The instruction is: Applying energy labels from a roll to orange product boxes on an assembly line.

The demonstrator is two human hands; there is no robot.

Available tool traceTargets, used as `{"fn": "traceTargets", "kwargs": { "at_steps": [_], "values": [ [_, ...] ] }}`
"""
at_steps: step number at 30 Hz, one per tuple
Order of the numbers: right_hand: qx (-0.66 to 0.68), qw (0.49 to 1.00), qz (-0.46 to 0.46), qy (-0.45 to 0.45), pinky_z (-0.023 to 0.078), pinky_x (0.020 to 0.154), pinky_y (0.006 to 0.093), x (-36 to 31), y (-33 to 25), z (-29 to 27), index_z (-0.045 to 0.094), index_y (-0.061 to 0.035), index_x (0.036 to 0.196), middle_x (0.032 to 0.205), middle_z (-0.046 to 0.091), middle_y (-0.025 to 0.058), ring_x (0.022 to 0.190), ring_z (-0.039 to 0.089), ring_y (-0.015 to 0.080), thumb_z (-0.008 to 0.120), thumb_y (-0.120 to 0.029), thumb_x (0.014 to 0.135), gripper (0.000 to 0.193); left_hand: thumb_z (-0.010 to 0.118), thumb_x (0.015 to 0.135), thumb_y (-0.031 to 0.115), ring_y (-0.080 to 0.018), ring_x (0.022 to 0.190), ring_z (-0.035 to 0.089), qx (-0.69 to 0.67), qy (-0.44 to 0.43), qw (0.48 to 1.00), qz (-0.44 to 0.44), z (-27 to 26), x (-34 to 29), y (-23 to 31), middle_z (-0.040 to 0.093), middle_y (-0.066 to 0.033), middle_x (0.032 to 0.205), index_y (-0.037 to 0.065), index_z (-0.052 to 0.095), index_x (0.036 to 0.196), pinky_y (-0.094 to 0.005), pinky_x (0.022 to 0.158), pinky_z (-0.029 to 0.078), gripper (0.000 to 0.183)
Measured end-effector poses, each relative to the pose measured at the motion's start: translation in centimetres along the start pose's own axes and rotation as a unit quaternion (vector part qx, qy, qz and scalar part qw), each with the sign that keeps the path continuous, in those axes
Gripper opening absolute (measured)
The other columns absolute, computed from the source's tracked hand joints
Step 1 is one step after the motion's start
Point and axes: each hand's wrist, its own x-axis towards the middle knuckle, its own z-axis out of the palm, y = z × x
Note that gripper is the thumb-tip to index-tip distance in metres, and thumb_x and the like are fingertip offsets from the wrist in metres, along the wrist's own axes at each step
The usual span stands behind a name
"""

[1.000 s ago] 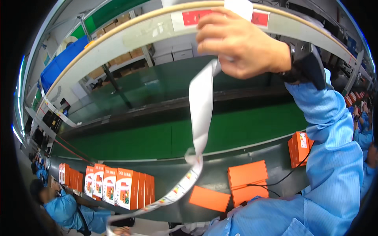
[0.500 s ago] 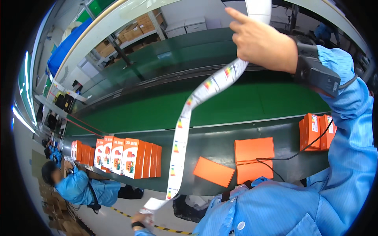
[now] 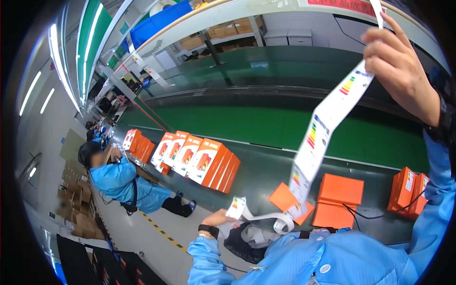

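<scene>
A long white strip of labels (image 3: 311, 137) with coloured energy-rating bars hangs in a slack curve between my hands. At the upper right, my right hand (image 3: 399, 71) is raised with its fingers closed on the strip, which continues upward past the fingertips. My left hand (image 3: 219, 219) is low, near the bench's front edge, and grips the other end of the strip; its fingers are partly hidden. Between them the strip curls over near my chest and partly covers an orange box (image 3: 281, 195). Two more orange boxes (image 3: 341, 188) lie flat beside it.
Printed orange-and-white boxes (image 3: 209, 161) stand in rows on the dark bench (image 3: 259, 166), left of centre. More upright boxes (image 3: 403, 190) stand near my right arm, with a black cable (image 3: 375, 216) across. A green conveyor (image 3: 266, 116) runs behind. A co-worker (image 3: 118, 175) stands at left.
My view has turned left. My right hand has shifted to the right, and its pointing finger has drawn in. My left hand has risen, and the strip's lower part now curls slackly.
</scene>
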Motion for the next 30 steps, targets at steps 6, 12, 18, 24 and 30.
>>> {"fn": "traceTargets", "kwargs": {
  "at_steps": [6, 12, 18, 24, 30],
  "values": [
    [0.230, 0.958, 0.113, -0.127, 0.033, 0.099, 0.0459, -0.4, -3.9, 8.0, 0.046, -0.0027, 0.082, 0.086, 0.047, 0.0134, 0.096, 0.051, 0.0267, 0.064, -0.014, 0.063, 0.028, 0.058, 0.074, 0.008, -0.0214, 0.056, 0.056, -0.439, 0.185, 0.879, -0.013, 0.3, -4.0, -7.2, 0.056, -0.0086, 0.063, -0.006, 0.057, 0.092, -0.0380, 0.066, 0.049, 0.022],
    [0.398, 0.863, 0.237, -0.201, 0.036, 0.096, 0.0420, -5.5, -16.8, 16.2, 0.047, -0.0012, 0.097, 0.101, 0.046, 0.0180, 0.103, 0.048, 0.0305, 0.065, -0.019, 0.065, 0.040, 0.056, 0.077, 0.026, -0.0240, 0.046, 0.051, -0.492, 0.305, 0.797, -0.172, 0.7, -10.9, -17.6, 0.052, -0.0092, 0.056, 0.001, 0.052, 0.089, -0.0412, 0.067, 0.047, 0.028],
    [0.555, 0.741, 0.313, -0.213, 0.038, 0.094, 0.0381, -12.9, -36.9, 15.7, 0.049, 0.0002, 0.111, 0.116, 0.045, 0.0225, 0.110, 0.045, 0.0342, 0.066, -0.023, 0.067, 0.053, 0.056, 0.079, 0.023, -0.0285, 0.055, 0.059, -0.418, 0.236, 0.841, -0.251, 3.7, -14.3, -16.5, 0.055, -0.0159, 0.057, -0.005, 0.050, 0.092, -0.0406, 0.059, 0.049, 0.032],
    [0.475, 0.740, 0.312, -0.360, 0.032, 0.092, 0.0483, -9.1, -41.4, 16.5, 0.034, -0.0109, 0.131, 0.133, 0.023, 0.0274, 0.121, 0.027, 0.0416, 0.071, -0.035, 0.058, 0.085, 0.062, 0.075, 0.021, -0.0313, 0.110, 0.049, -0.321, 0.215, 0.922, 0.015, 0.0, -10.6, -6.8, 0.048, -0.0228, 0.119, -0.006, 0.031, 0.127, -0.0434, 0.085, 0.045, 0.067],
    [0.479, 0.705, 0.379, -0.361, 0.035, 0.080, 0.0422, -9.6, -40.5, 16.0, 0.031, -0.0207, 0.134, 0.126, 0.031, 0.0218, 0.109, 0.037, 0.0364, 0.069, -0.022, 0.052, 0.090, 0.049, 0.088, 0.026, -0.0188, 0.108, 0.047, -0.293, 0.555, 0.756, 0.186, -10.4, -13.0, -4.3, 0.047, -0.0119, 0.122, -0.002, 0.040, 0.125, -0.0330, 0.094, 0.035, 0.048]
  ]
}}
